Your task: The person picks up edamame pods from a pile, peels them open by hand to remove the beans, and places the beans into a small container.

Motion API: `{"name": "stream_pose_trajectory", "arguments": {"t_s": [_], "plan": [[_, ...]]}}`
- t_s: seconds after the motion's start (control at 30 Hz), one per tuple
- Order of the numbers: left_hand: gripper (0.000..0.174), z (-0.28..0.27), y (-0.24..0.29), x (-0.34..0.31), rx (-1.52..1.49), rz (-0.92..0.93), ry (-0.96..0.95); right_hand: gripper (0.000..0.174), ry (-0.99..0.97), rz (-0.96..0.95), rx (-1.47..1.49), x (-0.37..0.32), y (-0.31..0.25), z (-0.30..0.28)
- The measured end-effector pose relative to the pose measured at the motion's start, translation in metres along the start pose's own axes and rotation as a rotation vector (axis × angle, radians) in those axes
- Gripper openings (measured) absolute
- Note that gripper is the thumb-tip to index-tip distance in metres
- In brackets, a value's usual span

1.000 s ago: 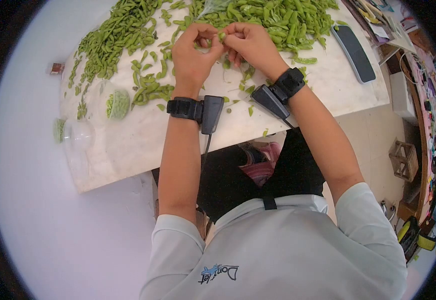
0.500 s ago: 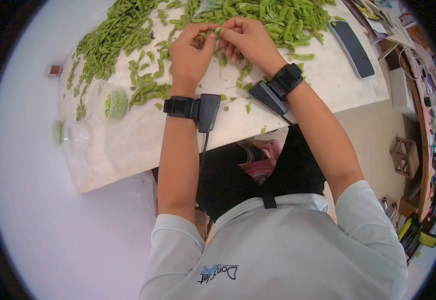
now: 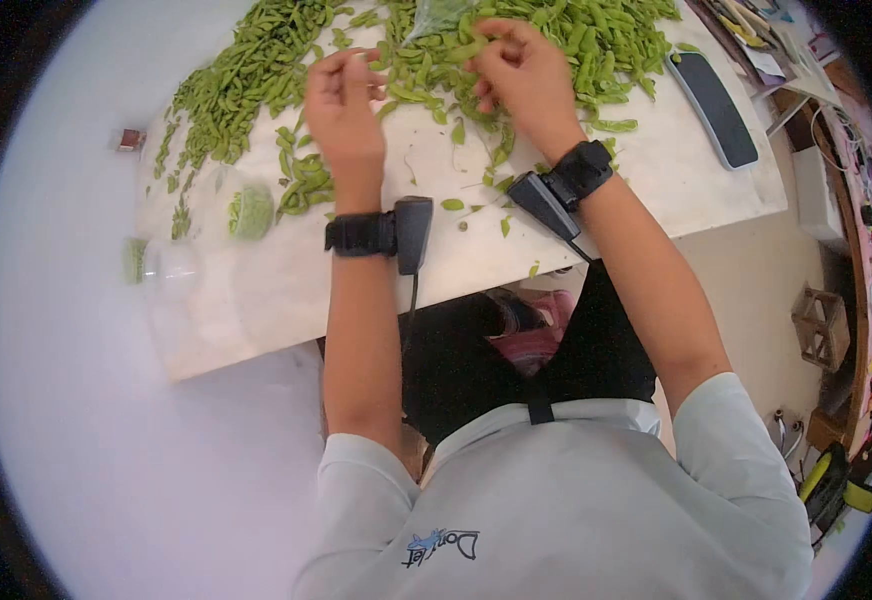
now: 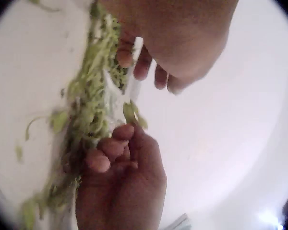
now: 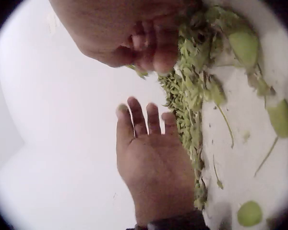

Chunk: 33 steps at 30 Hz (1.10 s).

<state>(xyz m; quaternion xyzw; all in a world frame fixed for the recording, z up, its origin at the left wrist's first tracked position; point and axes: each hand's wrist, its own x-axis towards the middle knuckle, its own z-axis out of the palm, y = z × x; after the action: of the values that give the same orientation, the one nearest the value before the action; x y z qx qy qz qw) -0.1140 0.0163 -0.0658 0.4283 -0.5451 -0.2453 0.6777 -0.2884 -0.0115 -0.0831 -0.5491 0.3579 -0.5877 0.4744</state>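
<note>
The left hand point(image 3: 346, 125) is over the table, left of the right hand and apart from it. In the right wrist view the left hand point(image 5: 156, 160) has its fingers spread and fairly straight, with nothing visible in them. Beside the pod heap point(image 3: 606, 55), the right hand point(image 3: 539, 95) has bent fingers. Seen from the left wrist, the right hand point(image 4: 125, 182) pinches a green pod point(image 4: 129, 112) between thumb and fingertips. Loose pods point(image 3: 306, 185) lie near the left wrist.
A clear cup of green beans point(image 3: 250, 212) stands at the left; farther left is another clear container point(image 3: 169, 266). A second pod heap point(image 3: 231, 110) covers the back left. A plastic bag point(image 3: 441, 14) lies at the back, and a phone point(image 3: 713, 110) at the right.
Both hands were together around a small green pod; they have since parted. The left hand moved left and its fingers opened out, while the right hand shifted slightly right.
</note>
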Motion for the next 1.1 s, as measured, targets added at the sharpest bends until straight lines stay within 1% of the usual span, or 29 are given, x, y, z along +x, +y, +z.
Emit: {"name": "stream_pose_trajectory", "arguments": {"t_s": [0.03,0.07,0.13,0.17,0.2,0.23,0.27,0.3,0.37,0.4,0.47,0.5,0.53,0.63,0.7,0.8,0.9,0.93,0.97,1.0,1.03,1.07,1.1], "plan": [[0.018,-0.006,0.014,0.000,-0.081,-0.021,0.049,0.022,0.123,-0.070,0.030,0.001,-0.003,0.000],[0.018,-0.016,0.029,0.000,0.022,-0.019,0.067,0.029,0.172,-0.088,0.086,0.002,-0.006,-0.001],[0.018,-0.052,0.053,0.001,0.234,0.014,0.110,0.013,0.152,-0.032,0.083,-0.003,-0.024,-0.002],[0.018,-0.075,0.061,0.003,0.337,0.052,0.136,0.013,0.144,-0.033,0.071,-0.002,-0.024,-0.003],[0.016,-0.095,0.072,0.004,0.433,0.041,0.174,0.013,0.136,-0.034,0.058,-0.002,-0.024,-0.004],[0.015,-0.117,0.081,0.003,0.528,0.030,0.212,0.018,0.131,-0.055,0.032,0.000,-0.012,-0.004],[0.015,-0.145,0.083,0.004,0.649,-0.001,0.189,0.026,0.126,-0.079,0.005,0.000,-0.006,-0.005],[0.015,-0.169,0.083,0.003,0.770,-0.031,0.169,0.023,0.091,-0.043,0.048,-0.001,-0.008,-0.006],[0.015,-0.193,0.088,-0.006,1.070,-0.024,0.033,0.023,0.020,0.023,0.133,-0.004,-0.014,-0.007],[0.015,-0.195,0.094,-0.005,1.218,-0.024,-0.037,0.024,-0.009,0.022,0.154,-0.004,-0.014,-0.007],[0.018,-0.192,0.097,-0.002,1.153,-0.043,-0.008,0.029,-0.064,0.019,0.192,-0.005,-0.011,-0.009],[0.019,-0.185,0.097,-0.002,1.118,-0.058,0.005,0.029,-0.056,0.028,0.188,-0.004,-0.008,-0.007],[0.018,-0.169,0.097,0.000,1.001,-0.047,0.003,0.029,-0.050,0.038,0.181,-0.003,-0.003,-0.006],[0.018,-0.133,0.083,0.015,1.029,-0.082,-0.179,0.031,-0.019,0.052,0.107,-0.002,0.004,-0.004],[0.021,-0.100,0.073,0.021,1.035,-0.092,-0.362,0.034,0.011,0.033,0.035,-0.001,0.006,-0.003],[0.024,-0.071,0.034,0.027,1.033,-0.122,-0.501,0.038,0.031,0.002,-0.044,-0.001,0.004,0.001],[0.025,-0.058,0.003,0.030,1.122,-0.089,-0.424,0.039,0.022,-0.003,-0.041,-0.002,0.004,0.001],[0.023,-0.057,-0.002,0.032,1.135,-0.048,-0.353,0.038,0.030,-0.020,-0.033,-0.001,0.006,0.003],[0.023,-0.058,-0.007,0.034,1.181,-0.012,-0.359,0.037,0.036,-0.035,-0.025,-0.002,0.009,0.004],[0.023,-0.058,-0.009,0.035,1.229,0.022,-0.364,0.036,-0.027,0.071,-0.043,-0.002,0.005,0.000],[0.023,-0.058,-0.011,0.035,1.278,0.054,-0.366,0.035,-0.022,0.063,-0.046,-0.002,0.005,0.000],[0.021,-0.059,-0.017,0.036,1.242,-0.086,-0.386,0.035,-0.021,0.055,-0.047,-0.002,0.004,0.001],[0.021,-0.061,-0.018,0.035,1.246,-0.083,-0.391,0.035,-0.021,0.051,-0.046,-0.003,0.004,0.002]]}}
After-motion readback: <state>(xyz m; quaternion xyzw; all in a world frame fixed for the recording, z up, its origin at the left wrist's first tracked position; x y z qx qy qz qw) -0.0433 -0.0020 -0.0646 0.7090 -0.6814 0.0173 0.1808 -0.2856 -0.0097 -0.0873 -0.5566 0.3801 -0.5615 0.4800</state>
